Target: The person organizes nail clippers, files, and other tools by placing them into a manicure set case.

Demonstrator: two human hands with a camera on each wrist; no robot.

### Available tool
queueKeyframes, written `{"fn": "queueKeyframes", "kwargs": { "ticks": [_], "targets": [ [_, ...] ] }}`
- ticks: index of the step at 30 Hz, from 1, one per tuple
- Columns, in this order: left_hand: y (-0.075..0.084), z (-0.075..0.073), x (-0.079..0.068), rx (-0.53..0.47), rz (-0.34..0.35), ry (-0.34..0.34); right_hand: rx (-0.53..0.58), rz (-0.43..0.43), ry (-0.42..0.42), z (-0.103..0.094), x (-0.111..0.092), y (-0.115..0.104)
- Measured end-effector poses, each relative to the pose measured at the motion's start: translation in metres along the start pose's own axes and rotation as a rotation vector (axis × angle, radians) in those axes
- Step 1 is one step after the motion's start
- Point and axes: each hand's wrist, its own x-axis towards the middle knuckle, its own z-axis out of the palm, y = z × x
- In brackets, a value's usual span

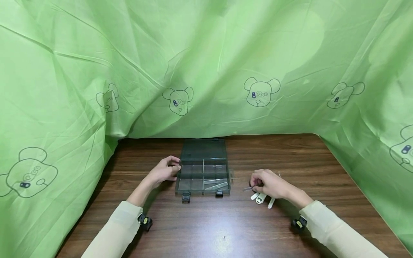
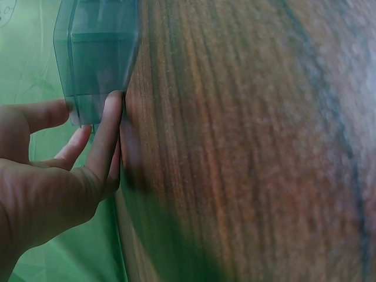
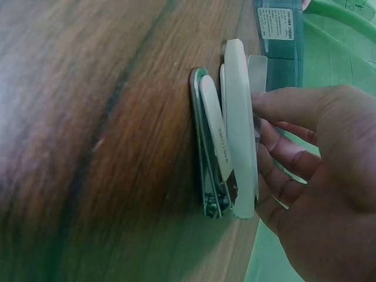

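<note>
"Firstly, where was the clear case (image 1: pixel 190 184) located?"

"It stood on the table (image 1: pixel 180 229) between the two hands, with its lid (image 1: pixel 204 149) open at the rear. Two clear strips (image 1: pixel 216 181) lay in its right half."

"How was the left hand (image 1: pixel 164 171) set?"

"Its fingers were extended, touching the left wall of the case."

"And the right hand (image 1: pixel 269 182)?"

"Its thumb and fingers pinched a thin clear piece (image 1: pixel 247 189) just beside the nail clipper (image 3: pixel 216 126) and a white implement (image 3: pixel 239 126)."
</note>
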Motion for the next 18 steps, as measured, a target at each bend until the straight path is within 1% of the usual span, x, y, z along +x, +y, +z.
{"fn": "queueKeyframes", "kwargs": {
  "ticks": [11, 18],
  "targets": [
    [0.0008, -0.0001, -0.0006, -0.003, -0.002, 0.0, 0.032, -0.002, -0.013, 0.0043, 0.0082, -0.0051],
    [-0.0018, -0.0001, 0.0005, 0.004, -0.001, 0.002, 0.04, 0.007, -0.018, 0.0045, 0.0078, -0.0048]
  ]
}}
